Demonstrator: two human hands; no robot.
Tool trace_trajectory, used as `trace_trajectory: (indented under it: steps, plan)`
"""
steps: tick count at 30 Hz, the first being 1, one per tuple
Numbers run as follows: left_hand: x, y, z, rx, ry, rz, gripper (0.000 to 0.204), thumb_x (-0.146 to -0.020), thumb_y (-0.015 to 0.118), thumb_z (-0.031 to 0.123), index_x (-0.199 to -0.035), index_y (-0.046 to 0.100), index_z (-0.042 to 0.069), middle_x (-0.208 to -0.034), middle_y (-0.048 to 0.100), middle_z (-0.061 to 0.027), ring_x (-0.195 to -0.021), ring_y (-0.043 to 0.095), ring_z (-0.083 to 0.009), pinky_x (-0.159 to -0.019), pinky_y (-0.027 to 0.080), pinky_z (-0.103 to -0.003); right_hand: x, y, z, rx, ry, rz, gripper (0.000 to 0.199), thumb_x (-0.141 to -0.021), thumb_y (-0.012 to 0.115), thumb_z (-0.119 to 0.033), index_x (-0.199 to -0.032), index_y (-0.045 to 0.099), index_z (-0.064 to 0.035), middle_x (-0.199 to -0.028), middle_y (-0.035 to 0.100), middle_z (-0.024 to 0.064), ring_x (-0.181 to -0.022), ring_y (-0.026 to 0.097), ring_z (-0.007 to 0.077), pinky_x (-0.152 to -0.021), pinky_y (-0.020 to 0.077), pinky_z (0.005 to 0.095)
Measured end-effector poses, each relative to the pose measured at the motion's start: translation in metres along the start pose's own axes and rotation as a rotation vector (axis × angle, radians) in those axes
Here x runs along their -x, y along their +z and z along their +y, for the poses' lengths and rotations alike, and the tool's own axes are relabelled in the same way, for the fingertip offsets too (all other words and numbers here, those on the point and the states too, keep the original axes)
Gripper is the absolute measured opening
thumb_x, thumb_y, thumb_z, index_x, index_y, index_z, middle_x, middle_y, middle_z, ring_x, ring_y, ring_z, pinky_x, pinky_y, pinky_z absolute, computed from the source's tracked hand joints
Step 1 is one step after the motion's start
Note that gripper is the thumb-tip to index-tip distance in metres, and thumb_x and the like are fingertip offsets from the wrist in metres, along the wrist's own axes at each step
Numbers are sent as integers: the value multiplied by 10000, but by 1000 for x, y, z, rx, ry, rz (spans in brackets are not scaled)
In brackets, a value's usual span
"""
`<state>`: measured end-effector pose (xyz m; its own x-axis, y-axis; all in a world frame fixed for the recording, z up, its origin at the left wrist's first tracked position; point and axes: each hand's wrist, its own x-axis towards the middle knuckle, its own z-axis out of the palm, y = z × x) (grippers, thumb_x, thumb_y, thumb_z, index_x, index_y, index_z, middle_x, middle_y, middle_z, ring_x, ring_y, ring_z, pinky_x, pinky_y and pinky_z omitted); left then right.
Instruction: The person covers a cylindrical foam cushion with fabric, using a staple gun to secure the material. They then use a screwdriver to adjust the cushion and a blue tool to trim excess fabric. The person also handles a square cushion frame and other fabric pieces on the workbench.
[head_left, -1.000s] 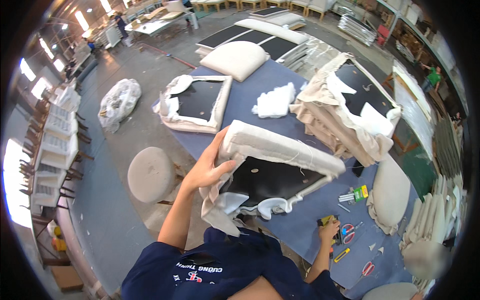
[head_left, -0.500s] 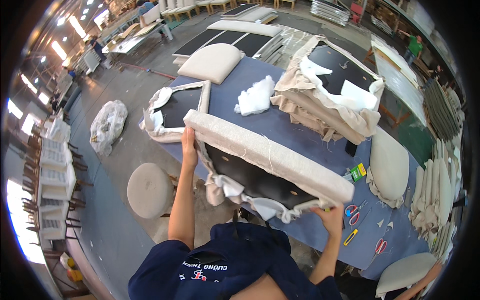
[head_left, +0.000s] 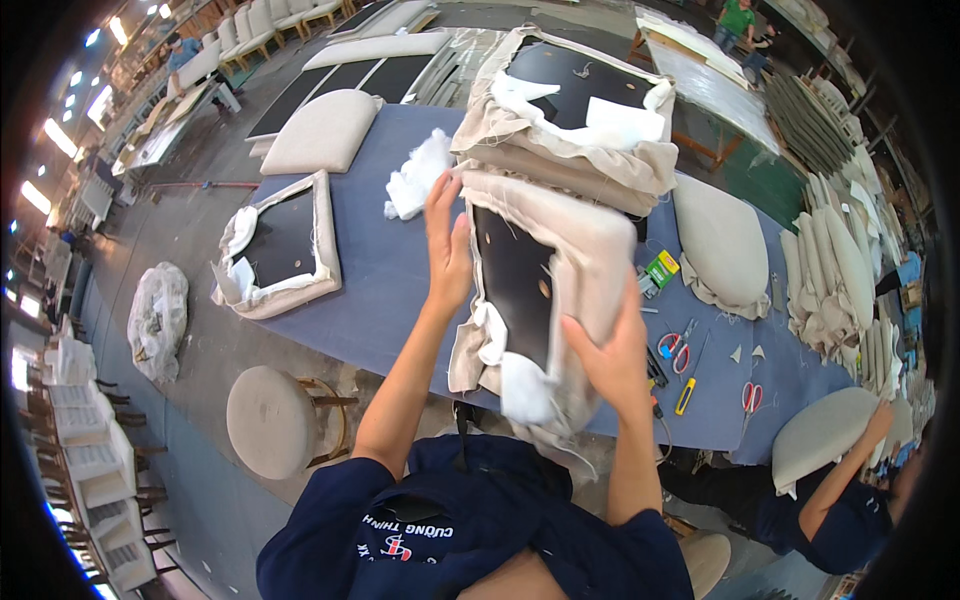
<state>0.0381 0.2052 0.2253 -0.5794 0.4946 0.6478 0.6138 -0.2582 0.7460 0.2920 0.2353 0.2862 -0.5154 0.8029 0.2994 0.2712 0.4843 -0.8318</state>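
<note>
A blue table [head_left: 375,260] is spreading beneath everything. A stack of beige cushions [head_left: 570,165] is sitting on it. Just in front, a single cushion [head_left: 590,235] is tilting over the table's near edge. The right hand [head_left: 612,355] is clamping its right side; the left hand [head_left: 447,250] is meeting its left edge, whether gripping I cannot tell. A yellow knife [head_left: 685,397] is lying rightward.

Dark navy short-sleeved fabric shirt [head_left: 480,505], hems well back from bare left hand [head_left: 448,255] and bare right hand [head_left: 612,352]; white lettering [head_left: 408,527], red-and-white emblem [head_left: 397,547] on left-hand side.
</note>
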Motion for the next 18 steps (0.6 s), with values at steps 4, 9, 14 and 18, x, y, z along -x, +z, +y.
trace_trajectory:
  steps: [4,9,14,18]
  plan:
    - [-42,-4,44,234,178,-177,538,-1128,322,323,-1578,425,45,-1662,397,-121,-1564,296,-305,-1265,207,-429,-16,54,-21,-137,-249,-217,1230,-741,807,-129,-1654,-3,34,-1657,194,329,-1546,248,467,-1263,252,489]
    - [-34,-13,60,609,4,-98,636,-1118,274,438,-1560,420,5,-1593,456,-152,-1492,383,-263,-1229,277,-406,7,96,-58,-196,-193,-84,1123,-740,736,-43,-1647,80,43,-1658,171,344,-1551,214,495,-1260,243,511]
    - [-11,-35,73,597,-138,-30,700,-1104,234,514,-1517,456,-6,-1470,541,-146,-1358,487,-250,-1176,334,-380,28,86,-83,-195,-154,-138,1062,-758,729,-35,-1632,133,54,-1637,201,347,-1544,236,489,-1249,251,534]
    - [-20,-51,56,593,-152,-95,725,-1130,158,485,-1345,631,-21,-1331,610,-125,-1222,544,-231,-1096,388,-365,41,94,-70,-149,-193,-127,1042,-777,725,-58,-1627,133,60,-1637,195,350,-1532,250,496,-1248,242,544]
